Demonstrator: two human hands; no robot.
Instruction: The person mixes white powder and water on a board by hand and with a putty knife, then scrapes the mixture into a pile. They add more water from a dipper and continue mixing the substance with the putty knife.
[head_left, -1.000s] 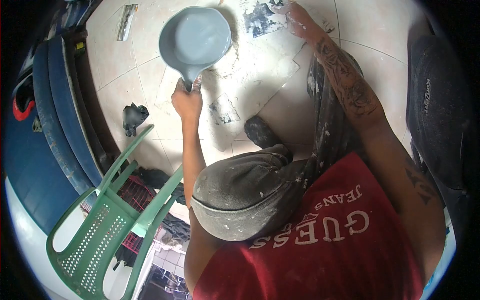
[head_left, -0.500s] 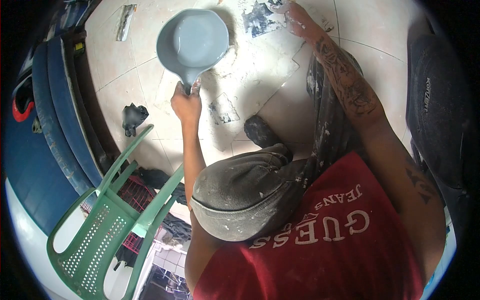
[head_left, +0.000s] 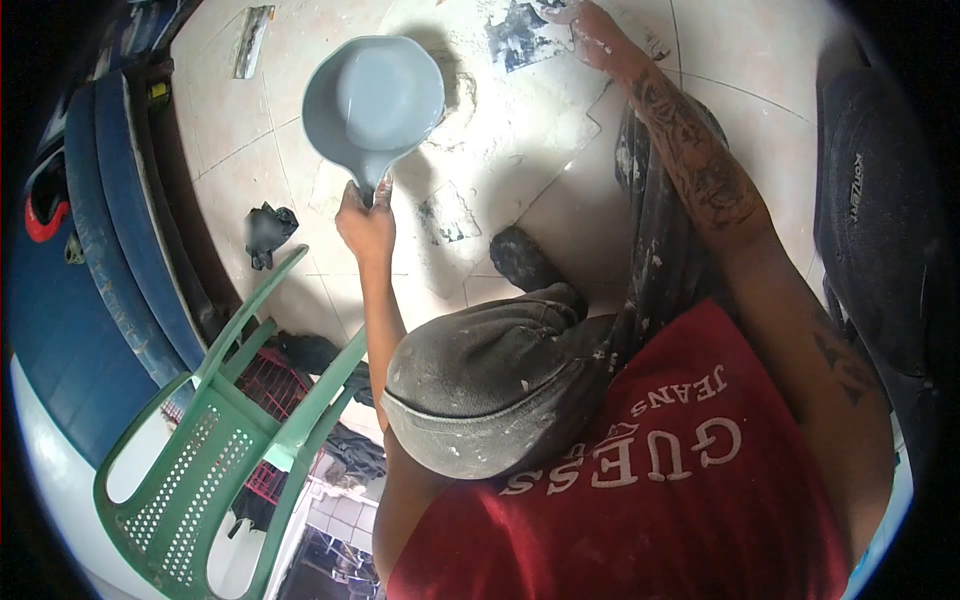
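My left hand (head_left: 366, 225) is closed round the short handle of a grey-blue plastic water dipper (head_left: 420, 100), the thumb lying along the top. The dipper is held over the tiled floor with its open bowl facing me; the inside looks wet or glossy. At the top edge my right hand (head_left: 597, 38) is smeared with white paste, its fingers curled and partly cut off by the frame. Whatever they hold cannot be made out. Beside those fingers, a dark, white-smeared sheet (head_left: 520, 40) lies on the floor.
White residue covers part of the tiles (head_left: 560, 110). A flat strip (head_left: 254, 42), a smeared scrap (head_left: 448, 217) and a crumpled black bag (head_left: 270, 235) lie there. A green plastic chair (head_left: 190, 500) stands at lower left, blue padded furniture (head_left: 140, 230) behind it, a black bag (head_left: 860, 220) at right.
My left hand has drawn the dipper slightly towards me and to the left. My right hand has stayed almost in place.
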